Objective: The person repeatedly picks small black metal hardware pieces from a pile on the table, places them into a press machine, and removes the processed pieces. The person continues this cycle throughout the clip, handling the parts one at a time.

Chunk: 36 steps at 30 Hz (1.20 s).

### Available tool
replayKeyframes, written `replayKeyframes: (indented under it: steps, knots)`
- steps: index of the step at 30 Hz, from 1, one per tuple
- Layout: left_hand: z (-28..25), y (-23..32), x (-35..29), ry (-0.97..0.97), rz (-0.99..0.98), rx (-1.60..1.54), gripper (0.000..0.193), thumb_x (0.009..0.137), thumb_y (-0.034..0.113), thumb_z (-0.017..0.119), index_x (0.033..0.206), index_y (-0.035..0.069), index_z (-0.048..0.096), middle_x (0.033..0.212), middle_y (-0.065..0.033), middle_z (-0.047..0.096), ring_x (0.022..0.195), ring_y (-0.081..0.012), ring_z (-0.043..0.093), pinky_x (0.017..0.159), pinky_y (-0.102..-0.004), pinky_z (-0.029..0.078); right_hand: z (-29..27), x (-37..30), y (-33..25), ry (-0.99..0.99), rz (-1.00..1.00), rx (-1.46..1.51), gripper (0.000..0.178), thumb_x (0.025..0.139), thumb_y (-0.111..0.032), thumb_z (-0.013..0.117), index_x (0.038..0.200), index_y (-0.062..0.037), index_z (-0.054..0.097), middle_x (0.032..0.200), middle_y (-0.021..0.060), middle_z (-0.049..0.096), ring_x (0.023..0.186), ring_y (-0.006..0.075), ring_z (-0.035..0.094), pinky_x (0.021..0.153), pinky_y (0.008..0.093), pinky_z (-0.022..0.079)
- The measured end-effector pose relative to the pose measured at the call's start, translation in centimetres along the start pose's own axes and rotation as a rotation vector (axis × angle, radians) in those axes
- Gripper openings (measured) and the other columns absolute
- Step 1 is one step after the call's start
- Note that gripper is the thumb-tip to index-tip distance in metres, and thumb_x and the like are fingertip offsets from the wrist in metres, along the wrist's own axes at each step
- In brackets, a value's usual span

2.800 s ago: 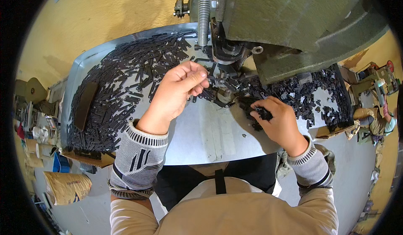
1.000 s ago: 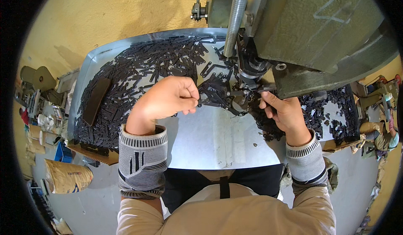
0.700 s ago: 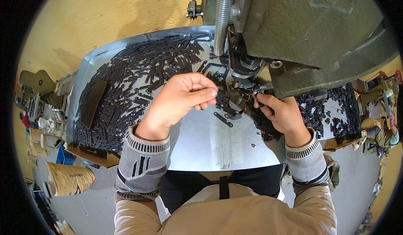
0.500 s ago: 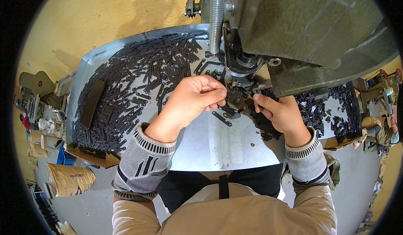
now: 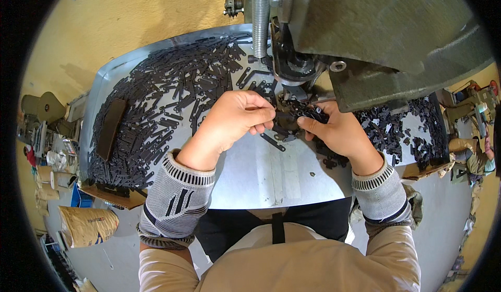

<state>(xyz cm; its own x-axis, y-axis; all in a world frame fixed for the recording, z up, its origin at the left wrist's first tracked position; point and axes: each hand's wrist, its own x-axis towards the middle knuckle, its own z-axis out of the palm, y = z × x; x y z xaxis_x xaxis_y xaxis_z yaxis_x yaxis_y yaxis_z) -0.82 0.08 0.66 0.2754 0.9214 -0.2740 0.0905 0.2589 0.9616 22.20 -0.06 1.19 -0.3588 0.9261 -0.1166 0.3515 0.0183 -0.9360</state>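
Observation:
My left hand (image 5: 237,117) is closed in a pinch left of the press's lower end (image 5: 297,75). At its fingertips is a dark piece, too small and shadowed to name. Across from it, my right hand (image 5: 339,133) has thumb and fingers bent around small dark parts (image 5: 313,116) under the press; what it grips is partly hidden. A loose black strip with holed ends (image 5: 272,142) lies on the metal tray table (image 5: 255,185) just below the hands. Many similar black strips (image 5: 193,78) are heaped to the left.
Small black parts (image 5: 389,135) are piled on the right of the table. A dark brown bar (image 5: 111,129) rests on the left heap. The green press body (image 5: 386,36) and a coil spring (image 5: 261,18) overhang the work area. A paper sack (image 5: 88,225) stands on the floor at left.
My right hand has moved slightly left, its thumb now nearer my left fingertips and its fingers reaching further over the small dark parts. My left hand keeps its pinch; the whole view has shifted a little.

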Motion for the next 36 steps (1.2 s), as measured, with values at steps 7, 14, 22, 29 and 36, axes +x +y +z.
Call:
replayKeyframes:
  steps: [7, 14, 22, 29, 36]
  knots:
    - [0.2, -0.4, 0.0, 0.017, 0.033, -0.050, 0.010, 0.086, 0.009, 0.071, 0.089, 0.000, 0.068, 0.074, -0.0065, 0.068, 0.060, -0.0082, 0.058, 0.054, -0.0199, 0.045, -3.2, -3.4, -0.2, 0.121, -0.127, -0.388, 0.021, 0.084, -0.007, 0.073, 0.101, 0.0035, 0.065, 0.087, 0.0079, 0.068, 0.073, 0.0111, 0.062, 0.069, 0.0274, 0.051]
    - [0.2, -0.3, 0.1, 0.030, 0.035, -0.048, 0.012, 0.087, 0.010, 0.071, 0.090, -0.001, 0.068, 0.074, -0.0070, 0.068, 0.060, -0.0087, 0.058, 0.054, -0.0202, 0.045, -1.4, -7.3, 2.1, 0.203, -0.311, -0.677, 0.027, 0.075, -0.010, 0.078, 0.099, -0.0023, 0.071, 0.090, 0.0142, 0.070, 0.076, 0.0325, 0.068, 0.069, 0.0341, 0.054]
    - [-0.2, 0.0, -0.3, -0.013, 0.132, -0.077, 0.017, 0.093, 0.019, 0.067, 0.094, 0.003, 0.062, 0.078, -0.0043, 0.066, 0.066, -0.0071, 0.057, 0.060, -0.0185, 0.045, -1.0, -7.2, 2.0, 0.189, -0.286, -0.692, 0.025, 0.075, -0.006, 0.076, 0.098, 0.0004, 0.067, 0.090, 0.0152, 0.067, 0.079, 0.0353, 0.065, 0.069, 0.0373, 0.053]
    - [-1.3, 0.6, -1.1, 0.095, 0.334, -0.248, 0.006, 0.091, 0.007, 0.062, 0.094, 0.002, 0.062, 0.080, -0.0017, 0.063, 0.069, -0.0059, 0.058, 0.062, -0.0176, 0.045, -1.0, -3.1, 0.3, 0.276, -0.539, -0.622, 0.024, 0.079, -0.010, 0.075, 0.099, -0.0008, 0.067, 0.088, 0.0164, 0.066, 0.076, 0.0343, 0.065, 0.067, 0.0380, 0.052]
    - [-2.1, 0.8, -1.2, 0.119, 0.336, -0.211, 0.007, 0.089, 0.006, 0.062, 0.094, 0.002, 0.063, 0.077, 0.0012, 0.059, 0.070, -0.0051, 0.058, 0.060, -0.0169, 0.044, 0.5, -0.3, -0.5, 0.252, -0.600, -0.728, 0.026, 0.079, -0.015, 0.076, 0.098, -0.0002, 0.067, 0.077, 0.0179, 0.064, 0.067, 0.0345, 0.062, 0.059, 0.0398, 0.049]
